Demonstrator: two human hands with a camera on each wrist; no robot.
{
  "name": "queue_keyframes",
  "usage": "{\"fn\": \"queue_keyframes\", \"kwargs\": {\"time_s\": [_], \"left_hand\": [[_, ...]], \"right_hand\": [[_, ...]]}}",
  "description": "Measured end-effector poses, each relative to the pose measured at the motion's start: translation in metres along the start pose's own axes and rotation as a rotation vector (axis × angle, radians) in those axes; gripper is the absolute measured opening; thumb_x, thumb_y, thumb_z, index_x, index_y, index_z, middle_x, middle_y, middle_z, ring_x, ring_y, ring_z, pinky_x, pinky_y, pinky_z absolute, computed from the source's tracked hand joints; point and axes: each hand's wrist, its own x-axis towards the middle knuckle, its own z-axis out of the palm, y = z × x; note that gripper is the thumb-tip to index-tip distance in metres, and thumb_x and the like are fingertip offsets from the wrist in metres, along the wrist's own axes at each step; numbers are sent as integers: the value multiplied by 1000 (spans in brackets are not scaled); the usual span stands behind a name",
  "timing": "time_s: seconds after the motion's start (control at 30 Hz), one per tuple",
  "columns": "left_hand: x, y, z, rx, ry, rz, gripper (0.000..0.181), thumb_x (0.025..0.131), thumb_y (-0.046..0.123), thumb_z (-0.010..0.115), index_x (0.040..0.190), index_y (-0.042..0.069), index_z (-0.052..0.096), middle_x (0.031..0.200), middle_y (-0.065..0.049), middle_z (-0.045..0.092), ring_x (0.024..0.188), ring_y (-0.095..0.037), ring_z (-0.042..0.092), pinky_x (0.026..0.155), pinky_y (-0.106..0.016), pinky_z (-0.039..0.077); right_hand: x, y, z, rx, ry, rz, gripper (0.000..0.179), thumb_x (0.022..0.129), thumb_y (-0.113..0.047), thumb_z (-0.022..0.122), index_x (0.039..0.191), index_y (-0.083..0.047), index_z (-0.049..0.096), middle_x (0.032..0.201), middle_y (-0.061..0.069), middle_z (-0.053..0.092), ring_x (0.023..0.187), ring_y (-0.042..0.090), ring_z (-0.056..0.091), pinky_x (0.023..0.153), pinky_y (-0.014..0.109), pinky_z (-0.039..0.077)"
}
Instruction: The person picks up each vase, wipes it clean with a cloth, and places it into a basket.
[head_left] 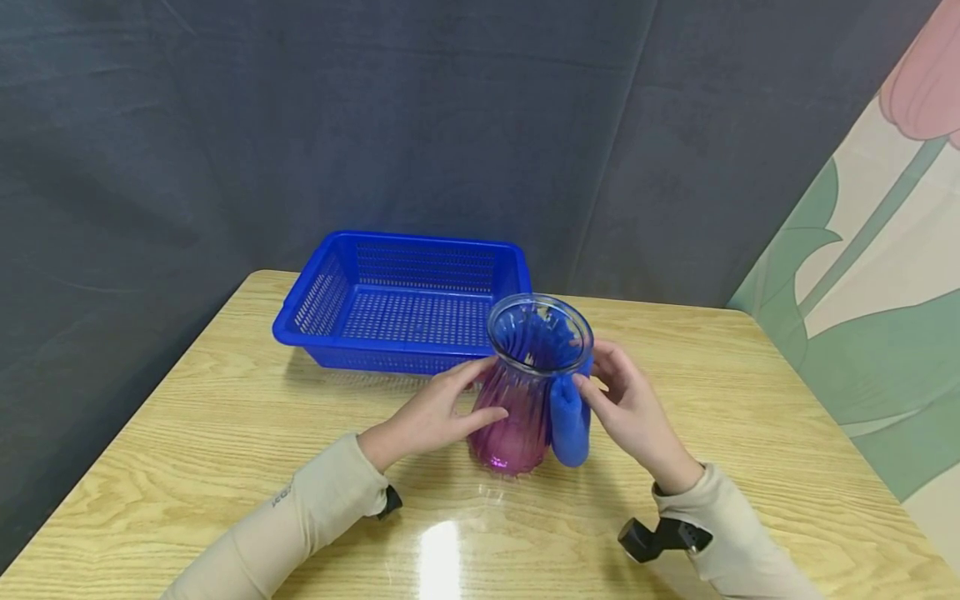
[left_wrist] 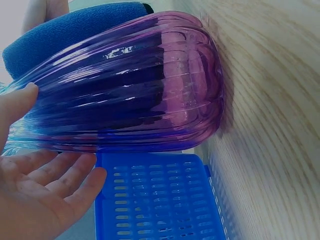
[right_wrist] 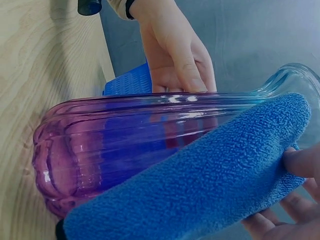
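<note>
A ribbed glass vase [head_left: 513,421], pink-purple below and bluish towards its flared rim, stands upright on the table. My left hand [head_left: 446,407] holds it from the left, thumb on the near side and fingers around the far side. The left wrist view shows that thumb against the glass of the vase [left_wrist: 130,90]. On the vase's right side hangs a folded blue fuzzy cloth [head_left: 572,433] with a dark end. My right hand [head_left: 630,404] pinches the cloth's upper part between thumb and fingers. In the right wrist view, the cloth [right_wrist: 200,170] slants across the vase.
Behind the vase and to its left sits a blue perforated plastic basket [head_left: 397,343], its right front corner partly hidden by the vase. The wooden table [head_left: 187,442] ends at a dark curtain [head_left: 420,125]. A flower-patterned panel [head_left: 885,333] borders the right side.
</note>
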Motion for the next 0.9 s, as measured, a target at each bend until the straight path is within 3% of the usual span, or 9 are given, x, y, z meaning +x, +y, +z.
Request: {"fn": "queue_keyframes", "kwargs": {"time_s": [0.57, 0.9], "left_hand": [[0, 0, 0, 6, 2, 0, 62, 86, 32, 66, 139, 8, 42, 136, -10, 52, 121, -24, 54, 105, -43, 43], [0, 0, 1, 16, 5, -10, 62, 86, 33, 66, 139, 9, 42, 137, -10, 52, 122, -25, 54, 106, -44, 42]], "right_hand": [[-3, 14, 4, 33, -13, -54, 30, 88, 12, 51, 118, 13, 46, 109, -26, 59, 95, -8, 59, 79, 8, 50], [-7, 20, 6, 50, -15, 38, 30, 88, 12, 50, 117, 14, 45, 107, -30, 57, 96, -10, 57, 80, 6, 49]]}}
